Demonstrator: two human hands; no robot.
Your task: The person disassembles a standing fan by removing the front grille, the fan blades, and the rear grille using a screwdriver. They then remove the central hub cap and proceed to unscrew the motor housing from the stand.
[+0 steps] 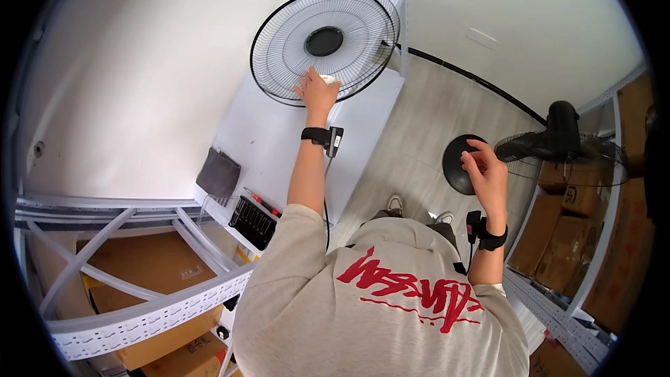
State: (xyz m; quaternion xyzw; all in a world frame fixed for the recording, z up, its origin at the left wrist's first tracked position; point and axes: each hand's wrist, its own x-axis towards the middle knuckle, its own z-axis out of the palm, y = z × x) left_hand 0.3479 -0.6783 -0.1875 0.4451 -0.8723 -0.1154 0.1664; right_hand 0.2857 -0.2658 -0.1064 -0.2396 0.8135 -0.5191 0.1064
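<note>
A large round fan guard (pixel 285 17) of wire, with a black rim and a dark centre disc, lies on the white table. My left hand (pixel 319 95) reaches over the guard's near edge. Between its thumb and fingers sits a small white piece (pixel 326 79), mostly hidden by the hand, so its kind is unclear. Out to the right, my right hand (pixel 490 176) is raised with bent fingers apart and nothing visible in them. Below it in the picture shows a round black base (pixel 456 173). Beside that hand stands a black fan (pixel 560 132) with its blades uncovered at the front.
The white table (pixel 279 139) carries a dark pouch (pixel 219 174), a red screwdriver (pixel 262 200) and a black bit case (pixel 252 223). Metal shelves (pixel 150 314) with cardboard boxes (pixel 150 265) flank me on both sides. A long black strip (pixel 474 78) runs along the wall's foot.
</note>
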